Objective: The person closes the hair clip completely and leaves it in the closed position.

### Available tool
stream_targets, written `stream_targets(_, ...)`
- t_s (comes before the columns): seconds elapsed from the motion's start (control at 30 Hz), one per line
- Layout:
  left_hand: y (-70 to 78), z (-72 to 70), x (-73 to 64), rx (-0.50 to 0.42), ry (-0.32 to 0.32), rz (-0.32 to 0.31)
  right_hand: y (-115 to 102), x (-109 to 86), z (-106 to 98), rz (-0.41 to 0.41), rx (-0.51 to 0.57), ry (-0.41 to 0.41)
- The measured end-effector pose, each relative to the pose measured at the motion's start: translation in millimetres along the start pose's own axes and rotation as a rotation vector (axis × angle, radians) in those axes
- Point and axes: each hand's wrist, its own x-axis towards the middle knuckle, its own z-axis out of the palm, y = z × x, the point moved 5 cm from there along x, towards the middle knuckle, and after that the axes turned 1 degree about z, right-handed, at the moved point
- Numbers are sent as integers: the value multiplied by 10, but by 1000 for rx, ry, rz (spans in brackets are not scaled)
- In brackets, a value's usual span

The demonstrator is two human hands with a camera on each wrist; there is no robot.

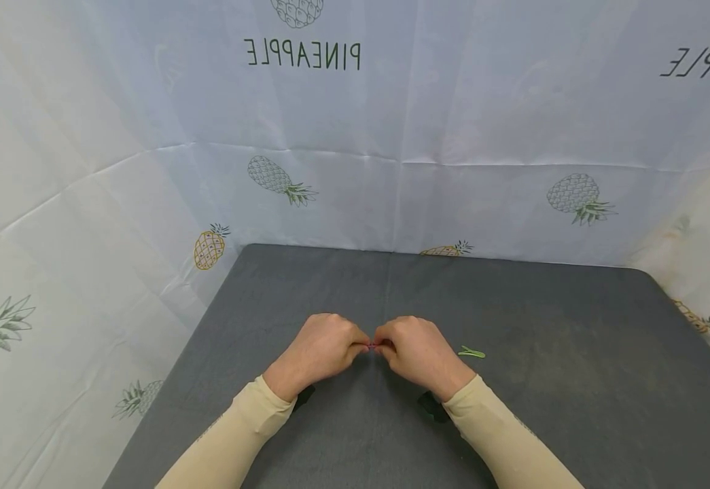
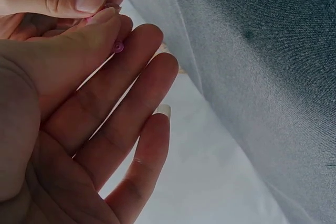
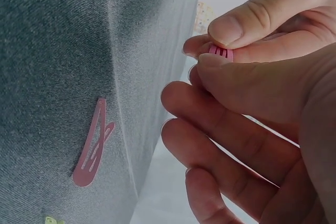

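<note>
Both hands meet over the dark grey table and pinch one small pink snap hair clip (image 3: 221, 52) between thumbs and index fingers. My left hand (image 1: 328, 345) grips one end of it, and my right hand (image 1: 417, 350) the other. The left wrist view shows the clip's small round tip (image 2: 118, 47) poking out below the left fingertips; the fingers cover much of the rest. A second pink snap clip (image 3: 92, 148), its inner tongue sprung out, lies on the table near the right hand. A green clip (image 1: 472, 352) lies just right of the right hand.
The table (image 1: 550, 353) is covered in dark grey cloth with a faint crease down its middle. A white curtain (image 1: 391, 122) with pineapple prints hangs behind it and along both sides. Dark wrist devices (image 1: 433, 407) sit under the wrists.
</note>
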Motion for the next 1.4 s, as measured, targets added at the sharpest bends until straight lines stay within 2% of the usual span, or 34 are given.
stream_targets(0.2, 5, -15, 5, -46, -8, -37, 0, 4, 10, 0, 9, -1)
stream_targets(0.4, 8, -2, -4, -60, -12, -34, -13, 7, 22, 1, 20, -7)
stream_targets(0.6, -32, 45, 15, -68, -18, -42, 74, -15, 42, 48, 28, -37)
stream_targets(0.97, -256, 217, 60, -105, -138, -173, 360, -122, -15, 195, -11, -66)
stream_targets(1.1, -309, 288, 87, -131, -171, -208, 438, -157, -9, 211, -10, -63)
stream_targets(1.4, -373, 352, 115, -147, -188, -237, 504, -153, 44, 211, -10, -91)
